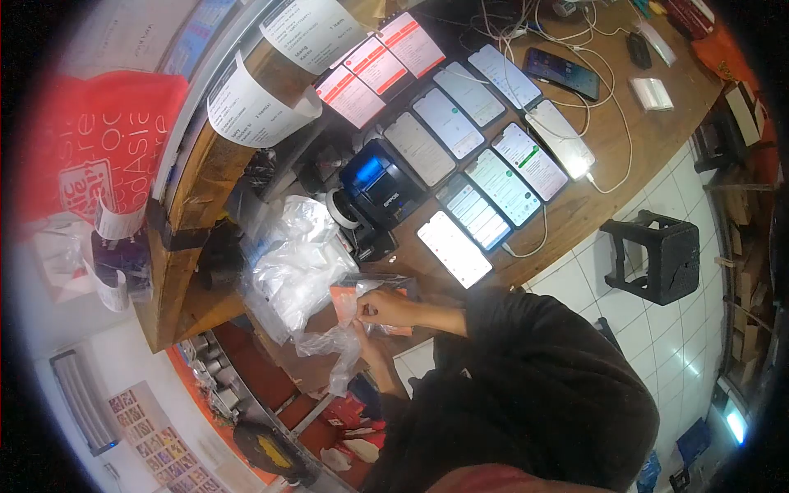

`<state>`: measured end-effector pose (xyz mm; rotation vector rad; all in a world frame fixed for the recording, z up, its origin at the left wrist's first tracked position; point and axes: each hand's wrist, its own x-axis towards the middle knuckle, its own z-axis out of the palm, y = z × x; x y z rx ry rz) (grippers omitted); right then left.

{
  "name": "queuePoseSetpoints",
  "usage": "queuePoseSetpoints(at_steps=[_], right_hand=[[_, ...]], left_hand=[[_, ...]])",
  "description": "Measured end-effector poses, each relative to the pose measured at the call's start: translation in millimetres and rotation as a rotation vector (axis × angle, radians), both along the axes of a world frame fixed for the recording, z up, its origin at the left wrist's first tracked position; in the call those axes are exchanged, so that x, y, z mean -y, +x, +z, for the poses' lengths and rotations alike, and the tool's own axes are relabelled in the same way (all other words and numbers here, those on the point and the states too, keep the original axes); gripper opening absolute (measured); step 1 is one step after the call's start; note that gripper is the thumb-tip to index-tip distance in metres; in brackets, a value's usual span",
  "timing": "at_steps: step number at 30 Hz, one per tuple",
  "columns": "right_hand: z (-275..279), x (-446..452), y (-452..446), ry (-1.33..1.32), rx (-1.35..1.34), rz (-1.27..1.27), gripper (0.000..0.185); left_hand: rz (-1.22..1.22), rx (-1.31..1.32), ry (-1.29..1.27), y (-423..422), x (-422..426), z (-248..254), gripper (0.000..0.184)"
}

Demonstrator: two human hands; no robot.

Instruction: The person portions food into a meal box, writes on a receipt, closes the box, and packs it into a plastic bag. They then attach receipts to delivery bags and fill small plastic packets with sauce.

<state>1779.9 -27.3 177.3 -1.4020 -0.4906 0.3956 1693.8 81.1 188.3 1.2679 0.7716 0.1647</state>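
My right hand (389, 311) is closed in a pinch at the edge of a clear plastic bag (337, 361). Just below it, my left hand (371, 345) grips the same bag, its fingers partly hidden. The two hands nearly touch, and the crumpled bag hangs toward the lower left. An orange printed sheet or packet (342, 302) shows behind the fingers; whether it lies inside the bag I cannot tell. Beside the hands is a heap of clear plastic bags (300, 263) on the table.
Several lit phones (454, 248) lie in rows on the wooden table (567, 222). A black label printer (382, 185) stands left of them. White charging cables (612, 123) trail across the far end. Printed paper slips (255, 103) hang at upper left. A black stool (657, 259) stands on the tiled floor.
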Motion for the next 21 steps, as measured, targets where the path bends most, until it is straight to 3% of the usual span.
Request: queuePoseSetpoints(at_steps=[3, 12, 14, 15, 19, 21], right_hand=[[-3, 1, 3, 0.026, 0.013, 0.034, 0.016], [-12, 7, 15, 0.083, -0.006, 0.082, 0.013], [-6, 8, 13, 0.084, -0.004, 0.078, 0.013], [-4, 8, 12, 0.084, -0.002, 0.075, 0.013], [-3, 5, 9, 0.065, -0.003, 0.068, 0.013], [-5, 4, 9, 0.09, 0.014, 0.04, 0.013]], left_hand=[[-0.027, -0.077, 0.132, -1, 3, 1, 0.065], [-0.125, -0.066, 0.378, -7, -8, -11, 0.06], [-0.04, -0.047, 0.147, -1, -4, -4, 0.059], [0.063, -0.032, -0.104, 6, 4, 7, 0.056], [0.058, 0.054, -0.088, 4, -3, -6, 0.054], [0.059, 0.014, 0.111, 4, -4, -7, 0.052]])
